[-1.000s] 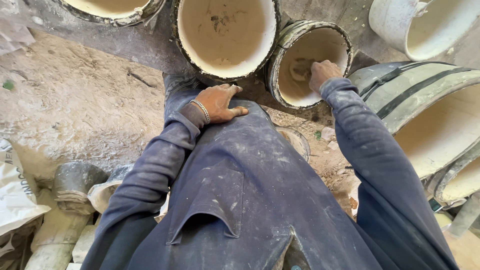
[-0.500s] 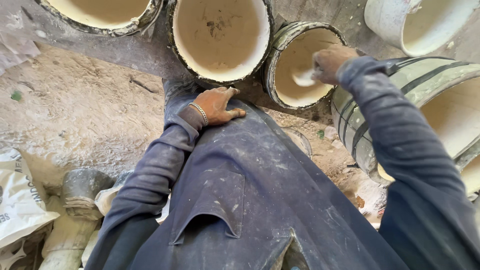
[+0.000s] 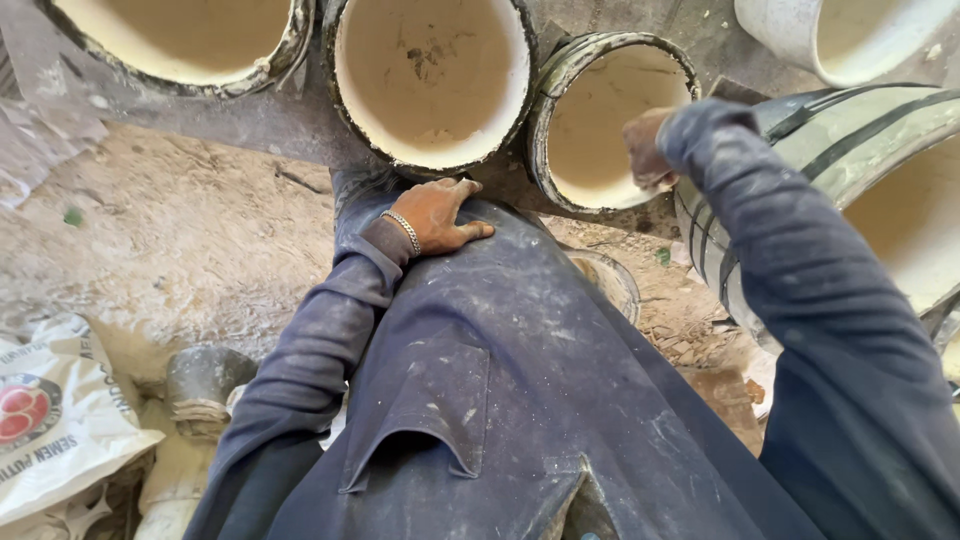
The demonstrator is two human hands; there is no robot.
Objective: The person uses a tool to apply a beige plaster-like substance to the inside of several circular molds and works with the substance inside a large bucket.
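Note:
My left hand (image 3: 435,215) lies flat on my knee, on dusty dark blue work cloth, fingers apart and holding nothing; a metal bracelet (image 3: 405,231) circles its wrist. My right hand (image 3: 648,150) is raised in front of the rim of a round grey pot (image 3: 548,105) with a cream-coloured inside. I see that hand from the back with its fingers curled, and whatever they may hold is hidden. A larger round pot (image 3: 430,80) with the same pale inside lies just left of it, above my left hand.
A third pale-lined pot (image 3: 170,40) lies at the top left, a big black-banded one (image 3: 850,130) under my right arm, and a white bucket (image 3: 800,35) at the top right. A printed sack (image 3: 50,420) and a grey boot-like object (image 3: 205,385) sit on the dirt ground at the lower left.
My right hand has come out of the grey pot's mouth and moved right, in front of its rim. The left hand has stayed on the knee.

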